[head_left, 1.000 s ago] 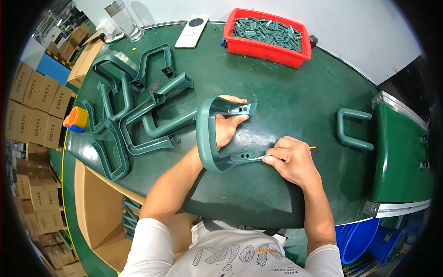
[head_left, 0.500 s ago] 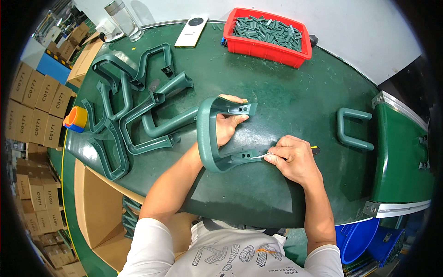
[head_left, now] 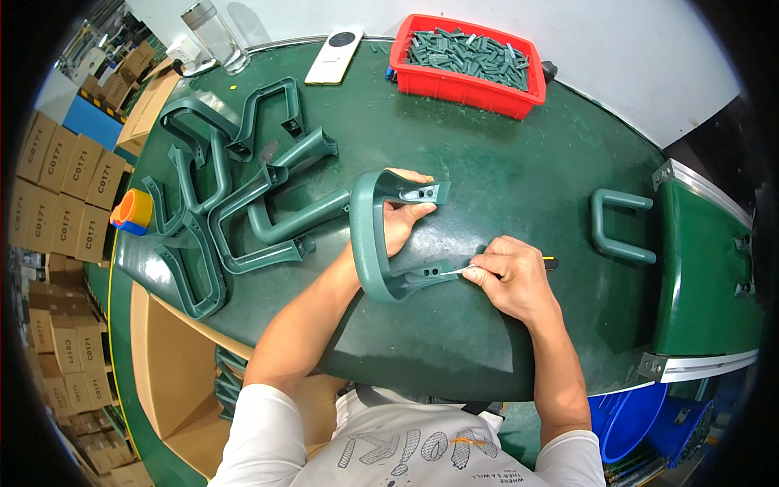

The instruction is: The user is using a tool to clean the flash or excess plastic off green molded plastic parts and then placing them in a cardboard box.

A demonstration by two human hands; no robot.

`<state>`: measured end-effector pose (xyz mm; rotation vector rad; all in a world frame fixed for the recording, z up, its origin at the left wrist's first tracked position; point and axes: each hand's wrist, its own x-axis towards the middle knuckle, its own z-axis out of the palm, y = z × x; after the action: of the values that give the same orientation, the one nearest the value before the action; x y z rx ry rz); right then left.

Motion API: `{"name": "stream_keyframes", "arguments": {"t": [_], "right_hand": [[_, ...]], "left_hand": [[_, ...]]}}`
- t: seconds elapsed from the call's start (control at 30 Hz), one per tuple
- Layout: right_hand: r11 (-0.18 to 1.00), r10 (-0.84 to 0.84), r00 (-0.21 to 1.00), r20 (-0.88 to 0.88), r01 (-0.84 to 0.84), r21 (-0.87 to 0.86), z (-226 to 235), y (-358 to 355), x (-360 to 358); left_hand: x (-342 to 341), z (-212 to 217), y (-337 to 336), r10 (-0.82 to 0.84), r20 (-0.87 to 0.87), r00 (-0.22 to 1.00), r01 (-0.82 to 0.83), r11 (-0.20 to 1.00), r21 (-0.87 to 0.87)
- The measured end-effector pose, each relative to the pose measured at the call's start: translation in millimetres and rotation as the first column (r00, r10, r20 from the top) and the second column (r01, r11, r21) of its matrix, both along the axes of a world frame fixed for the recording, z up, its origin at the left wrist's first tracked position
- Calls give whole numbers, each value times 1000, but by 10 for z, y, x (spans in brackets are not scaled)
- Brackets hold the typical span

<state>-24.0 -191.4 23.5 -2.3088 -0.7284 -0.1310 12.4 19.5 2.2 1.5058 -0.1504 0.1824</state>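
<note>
My left hand [head_left: 399,226] grips a green U-shaped plastic handle [head_left: 370,243] over the middle of the table. Its two ends point right, each with small dark holes, and my fingers are closed on the far arm. In my right hand [head_left: 513,280] is a thin craft knife [head_left: 553,264], whose dark and yellow rear end sticks out behind my fist. Its pale blade meets the tip of the handle's near arm. Left of my left hand, several similar green handles [head_left: 268,256] lie in a loose pile, some overlapping.
A red bin [head_left: 466,96] of small green pieces stands at the back, beside a white phone [head_left: 333,58] and a glass bottle [head_left: 213,34]. Orange and blue tape rolls [head_left: 134,209] sit left. One handle [head_left: 600,227] lies right. An open carton [head_left: 166,365] is lower left.
The held handle has shifted very slightly to the right. The knife blade has slid a little toward the outer tip of the near arm.
</note>
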Motion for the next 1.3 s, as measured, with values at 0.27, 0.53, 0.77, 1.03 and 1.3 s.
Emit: {"name": "stream_keyframes", "arguments": {"t": [0.27, 0.53, 0.77, 1.03, 1.3], "right_hand": [[999, -47, 999, 20, 47, 5, -51, -31, 23], [978, -207, 974, 92, 202, 60, -64, -100, 137], [974, -219, 958, 186, 227, -23, -201, -152, 171], [975, -221, 973, 61, 221, 15, -388, -265, 158], [946, -304, 952, 31, 305, -106, -398, -329, 218]], "left_hand": [[-36, -10, -107, 46, 74, 996, -54, 992, 111], [3, -26, -75, 46, 56, 997, -47, 999, 15], [-402, 667, 355, 186, 236, 954, -246, 933, 261], [-2568, 980, 2128, 903, -71, 424, -895, 430, 121], [-5149, -601, 2901, 880, -295, -373, -186, 241, 953]]}}
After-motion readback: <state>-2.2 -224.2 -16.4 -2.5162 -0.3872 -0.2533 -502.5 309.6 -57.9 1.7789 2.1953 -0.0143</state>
